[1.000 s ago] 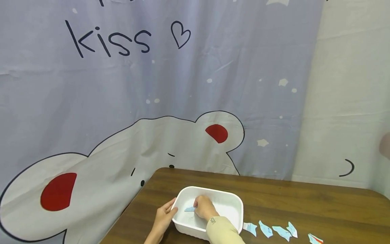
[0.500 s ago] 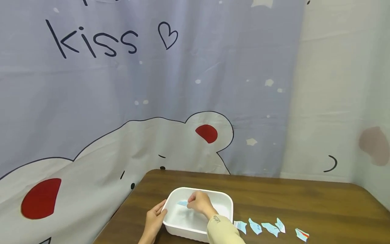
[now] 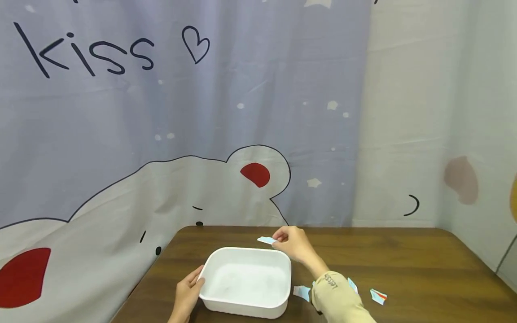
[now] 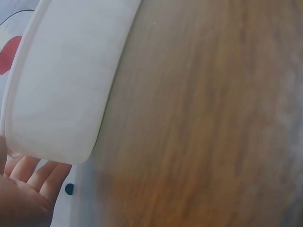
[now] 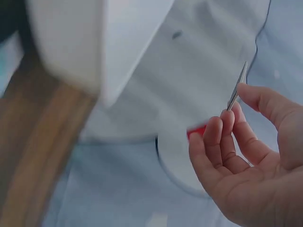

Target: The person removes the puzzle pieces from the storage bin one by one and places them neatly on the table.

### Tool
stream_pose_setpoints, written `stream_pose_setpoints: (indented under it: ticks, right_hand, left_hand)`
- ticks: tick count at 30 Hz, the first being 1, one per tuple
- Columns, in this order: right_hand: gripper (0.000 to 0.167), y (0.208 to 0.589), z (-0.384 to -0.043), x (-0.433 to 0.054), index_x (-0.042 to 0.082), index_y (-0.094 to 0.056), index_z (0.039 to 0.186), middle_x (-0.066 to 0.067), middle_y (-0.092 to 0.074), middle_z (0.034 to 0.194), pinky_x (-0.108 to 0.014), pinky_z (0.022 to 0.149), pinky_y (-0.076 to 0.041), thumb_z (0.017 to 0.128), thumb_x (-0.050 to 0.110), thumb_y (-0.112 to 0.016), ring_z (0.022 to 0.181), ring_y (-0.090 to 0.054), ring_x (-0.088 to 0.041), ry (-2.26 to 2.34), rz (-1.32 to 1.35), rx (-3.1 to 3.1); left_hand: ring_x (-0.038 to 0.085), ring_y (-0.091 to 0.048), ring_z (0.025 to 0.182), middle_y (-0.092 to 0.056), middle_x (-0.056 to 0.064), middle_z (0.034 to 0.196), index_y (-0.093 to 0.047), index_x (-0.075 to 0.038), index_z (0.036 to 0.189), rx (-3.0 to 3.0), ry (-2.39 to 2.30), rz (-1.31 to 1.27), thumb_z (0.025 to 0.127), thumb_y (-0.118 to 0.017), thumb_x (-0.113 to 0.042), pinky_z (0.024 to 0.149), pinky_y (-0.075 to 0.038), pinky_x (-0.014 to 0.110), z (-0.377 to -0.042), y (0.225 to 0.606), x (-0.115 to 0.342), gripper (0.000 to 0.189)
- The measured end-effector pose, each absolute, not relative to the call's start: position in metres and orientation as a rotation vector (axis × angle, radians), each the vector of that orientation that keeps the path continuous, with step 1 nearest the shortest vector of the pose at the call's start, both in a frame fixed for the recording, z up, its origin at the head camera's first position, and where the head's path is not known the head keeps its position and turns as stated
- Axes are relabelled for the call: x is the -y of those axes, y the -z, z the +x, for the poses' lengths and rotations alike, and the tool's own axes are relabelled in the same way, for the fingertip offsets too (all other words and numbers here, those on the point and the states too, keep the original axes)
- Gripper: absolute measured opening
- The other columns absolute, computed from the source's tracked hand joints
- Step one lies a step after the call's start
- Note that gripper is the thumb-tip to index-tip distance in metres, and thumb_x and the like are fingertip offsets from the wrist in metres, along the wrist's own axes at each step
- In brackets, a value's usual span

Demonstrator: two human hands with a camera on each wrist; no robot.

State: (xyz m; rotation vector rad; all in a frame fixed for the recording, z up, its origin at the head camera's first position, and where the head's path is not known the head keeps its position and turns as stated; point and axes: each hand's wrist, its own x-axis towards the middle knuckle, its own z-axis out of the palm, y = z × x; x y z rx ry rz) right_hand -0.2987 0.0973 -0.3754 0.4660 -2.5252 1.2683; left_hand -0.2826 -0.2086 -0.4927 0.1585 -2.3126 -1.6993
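Note:
A white plastic basin (image 3: 244, 307) stands on the wooden table, and nothing shows inside it. At its left end my left hand (image 3: 186, 292) grips the rim, thumb at the top and fingers along the outer wall. The left wrist view shows those fingers under the corner of the basin wall (image 4: 57, 104). Beyond the basin's far right corner, my right hand (image 3: 295, 244) pinches a thin, light blue paper scrap (image 3: 265, 240) with an uneven edge. In the right wrist view the scrap (image 5: 238, 85) appears almost edge-on between thumb and fingertips.
Right of the basin lie more scraps: a pale blue one (image 3: 301, 292), one partly behind the sleeve (image 3: 352, 285), and one with a red stripe (image 3: 378, 296). A printed curtain (image 3: 181, 107) hangs behind the wooden table (image 3: 404, 255).
My right hand has lifted the scrap out of the basin and carried it over the far rim. The left hand stays on the basin's left end. The head view has turned right.

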Motion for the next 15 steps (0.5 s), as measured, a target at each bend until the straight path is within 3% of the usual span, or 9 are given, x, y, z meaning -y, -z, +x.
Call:
stream_pose_setpoints:
  ticks: [6, 7, 13, 15]
  right_hand:
    - [0.011, 0.366, -0.284, -0.172, 0.003, -0.072, 0.087, -0.002, -0.069, 0.075, -0.021, 0.062, -0.046, 0.078, 0.008, -0.072, 0.068, -0.058, -0.009, -1.158, 0.331, 2.587]
    - [0.011, 0.367, -0.281, -0.185, 0.004, -0.072, 0.087, -0.001, -0.069, 0.075, -0.021, 0.062, -0.046, 0.078, 0.01, -0.072, 0.068, -0.058, -0.009, -1.118, 0.317, 2.598]
    - [0.009, 0.39, -0.256, -0.271, 0.007, -0.071, 0.085, 0.002, -0.067, 0.075, -0.02, 0.06, -0.043, 0.078, 0.012, -0.073, 0.067, -0.054, -0.003, -0.902, 0.268, 2.693]
    - [0.009, 0.4, -0.247, -0.299, 0.008, -0.071, 0.085, 0.003, -0.067, 0.075, -0.022, 0.06, -0.042, 0.078, 0.013, -0.074, 0.067, -0.052, -0.001, -0.869, 0.229, 2.741]
  left_hand:
    - [0.032, -0.054, 0.121, -0.053, 0.03, 0.132, -0.052, 0.01, 0.134, 2.338, 1.68, 0.167, 0.093, -0.054, -0.002, 0.085, -0.057, 0.024, -0.283, 0.493, 0.215, 0.043]
    - [0.026, -0.058, 0.118, -0.053, 0.03, 0.132, -0.051, 0.01, 0.134, 2.34, 1.682, 0.17, 0.093, -0.054, -0.002, 0.084, -0.057, 0.022, -0.283, 0.492, 0.217, 0.043]
    - [0.022, -0.06, 0.115, -0.053, 0.03, 0.132, -0.051, 0.01, 0.135, 2.353, 1.682, 0.181, 0.093, -0.055, -0.003, 0.083, -0.057, 0.02, -0.279, 0.492, 0.22, 0.044]
    - [0.03, -0.057, 0.119, -0.053, 0.03, 0.131, -0.052, 0.01, 0.134, 2.367, 1.656, 0.196, 0.092, -0.056, -0.003, 0.083, -0.057, 0.022, -0.278, 0.493, 0.221, 0.044]
